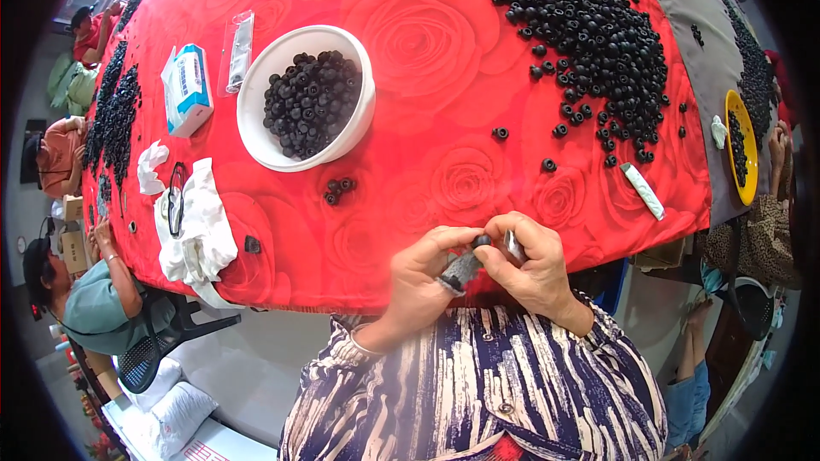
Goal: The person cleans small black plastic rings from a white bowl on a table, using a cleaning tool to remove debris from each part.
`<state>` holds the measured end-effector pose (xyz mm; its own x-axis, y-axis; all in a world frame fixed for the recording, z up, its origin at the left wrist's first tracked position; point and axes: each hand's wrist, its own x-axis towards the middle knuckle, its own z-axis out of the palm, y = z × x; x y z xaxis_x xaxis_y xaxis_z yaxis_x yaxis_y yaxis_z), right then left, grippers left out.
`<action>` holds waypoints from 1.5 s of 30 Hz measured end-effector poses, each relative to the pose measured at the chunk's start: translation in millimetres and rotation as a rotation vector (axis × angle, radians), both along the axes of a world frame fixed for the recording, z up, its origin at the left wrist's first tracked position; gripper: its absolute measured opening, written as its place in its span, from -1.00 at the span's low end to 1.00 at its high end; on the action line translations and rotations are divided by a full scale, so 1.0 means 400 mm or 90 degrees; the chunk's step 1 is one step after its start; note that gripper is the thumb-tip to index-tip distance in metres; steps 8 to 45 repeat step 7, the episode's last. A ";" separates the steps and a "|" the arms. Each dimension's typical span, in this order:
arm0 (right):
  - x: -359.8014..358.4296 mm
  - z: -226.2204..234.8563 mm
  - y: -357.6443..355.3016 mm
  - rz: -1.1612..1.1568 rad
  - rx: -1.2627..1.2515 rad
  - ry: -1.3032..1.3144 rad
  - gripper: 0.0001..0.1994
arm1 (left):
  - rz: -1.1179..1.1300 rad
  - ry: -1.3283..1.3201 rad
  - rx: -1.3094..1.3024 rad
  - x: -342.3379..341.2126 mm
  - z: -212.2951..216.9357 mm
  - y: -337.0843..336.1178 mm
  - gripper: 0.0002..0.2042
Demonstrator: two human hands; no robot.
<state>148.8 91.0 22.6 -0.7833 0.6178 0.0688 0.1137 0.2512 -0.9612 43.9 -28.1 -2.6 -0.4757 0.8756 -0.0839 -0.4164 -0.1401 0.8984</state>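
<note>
Close in front of my body, at the near table edge, both hands meet with their fingers pinched. My left hand point(423, 269) holds a small black round piece point(482, 241) at its fingertips, with a grey fuzzy strip point(462, 270) under the fingers. My right hand point(534, 269) touches the same piece with its thumb and grips a small shiny metal-looking tool point(513, 244), mostly hidden by the fingers. Ahead and left stands a white bowl point(366, 124) with many black pieces point(312, 102), several showing a hole. A loose cluster of them point(338, 190) lies below the bowl.
A large heap of black pieces point(598, 51) spreads at the far right, near a pale wrapped stick point(642, 191). Leftward are a tissue box point(188, 90), a clear packet point(241, 51) and a white cloth point(196, 230). Other people sit left and right; a yellow tray point(751, 158) lies rightward.
</note>
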 end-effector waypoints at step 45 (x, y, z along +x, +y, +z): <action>0.003 -0.016 0.022 0.094 0.313 0.161 -0.75 | -0.093 -0.374 -0.023 -0.025 -0.019 -0.022 -0.73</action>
